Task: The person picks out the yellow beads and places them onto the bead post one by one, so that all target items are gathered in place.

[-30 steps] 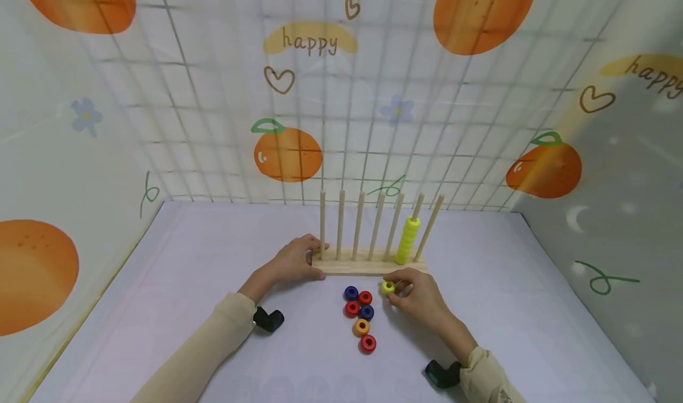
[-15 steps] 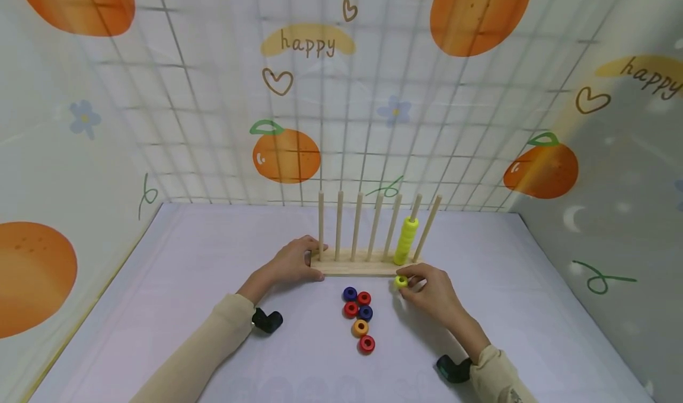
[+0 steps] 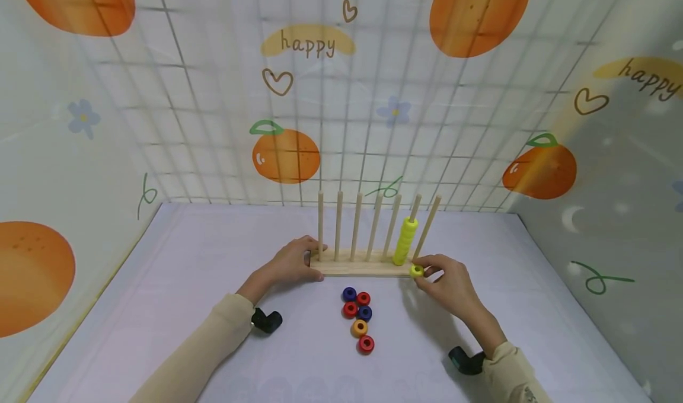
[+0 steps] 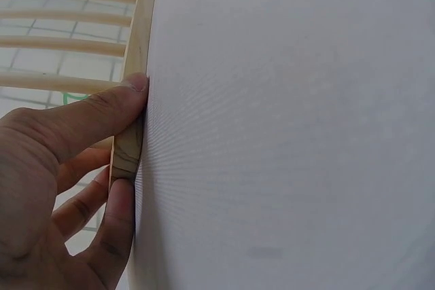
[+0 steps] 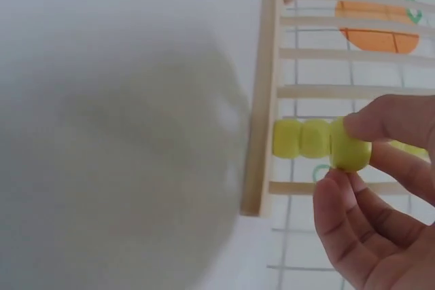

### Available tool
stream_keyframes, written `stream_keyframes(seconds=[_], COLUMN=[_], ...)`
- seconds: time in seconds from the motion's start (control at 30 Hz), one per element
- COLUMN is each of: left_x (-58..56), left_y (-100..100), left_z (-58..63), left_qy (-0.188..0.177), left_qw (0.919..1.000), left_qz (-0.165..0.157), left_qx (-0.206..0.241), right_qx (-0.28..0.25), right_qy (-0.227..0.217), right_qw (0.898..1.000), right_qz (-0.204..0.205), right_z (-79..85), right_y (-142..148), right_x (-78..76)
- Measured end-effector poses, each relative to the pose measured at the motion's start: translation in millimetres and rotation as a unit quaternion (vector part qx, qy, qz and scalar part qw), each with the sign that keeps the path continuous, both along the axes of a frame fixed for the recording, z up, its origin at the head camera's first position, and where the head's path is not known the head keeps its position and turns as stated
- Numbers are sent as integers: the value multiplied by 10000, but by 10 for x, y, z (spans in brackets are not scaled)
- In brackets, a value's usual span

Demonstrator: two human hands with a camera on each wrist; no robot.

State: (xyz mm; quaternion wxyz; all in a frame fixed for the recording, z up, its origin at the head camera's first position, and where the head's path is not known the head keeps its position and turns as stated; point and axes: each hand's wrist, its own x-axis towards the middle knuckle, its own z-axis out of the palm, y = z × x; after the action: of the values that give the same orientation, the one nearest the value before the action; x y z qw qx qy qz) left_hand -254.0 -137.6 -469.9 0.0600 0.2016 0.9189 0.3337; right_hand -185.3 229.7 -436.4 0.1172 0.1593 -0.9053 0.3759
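Note:
A wooden peg rack [image 3: 347, 268] stands on the table with a row of upright pegs. Yellow beads [image 3: 405, 241] are stacked on the second peg from the right; the other pegs are bare. My left hand [image 3: 290, 262] grips the left end of the base, thumb [image 4: 129, 96] along its front and fingers at the end face. My right hand [image 3: 450, 280] pinches one yellow bead [image 5: 350, 146] between thumb and fingertips, in front of the rack's right end. In the right wrist view this bead overlaps the stacked ones.
Loose beads lie in front of the rack: blue ones [image 3: 349, 294], red ones [image 3: 366, 344] and an orange one [image 3: 360, 328]. Black devices [image 3: 267, 320] sit at both wrists. A printed curtain [image 3: 213, 124] rises behind the white table [image 3: 213, 231].
My right hand has moved right and a little away from me with the yellow bead, from beside the loose beads to the rack's right end. The left hand stays on the base.

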Motion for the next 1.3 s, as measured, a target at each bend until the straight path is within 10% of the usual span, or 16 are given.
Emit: stream_keyframes(seconds=[1.3], left_x=[-28], left_y=[-11], left_z=[-28], left_qy=[33], left_qw=[10000], left_qz=[-74], left_qx=[0], right_qx=[156], right_qy=[1434], right_qw=[9894], right_qz=[-159], right_z=[996], right_y=[51], right_x=[-81])
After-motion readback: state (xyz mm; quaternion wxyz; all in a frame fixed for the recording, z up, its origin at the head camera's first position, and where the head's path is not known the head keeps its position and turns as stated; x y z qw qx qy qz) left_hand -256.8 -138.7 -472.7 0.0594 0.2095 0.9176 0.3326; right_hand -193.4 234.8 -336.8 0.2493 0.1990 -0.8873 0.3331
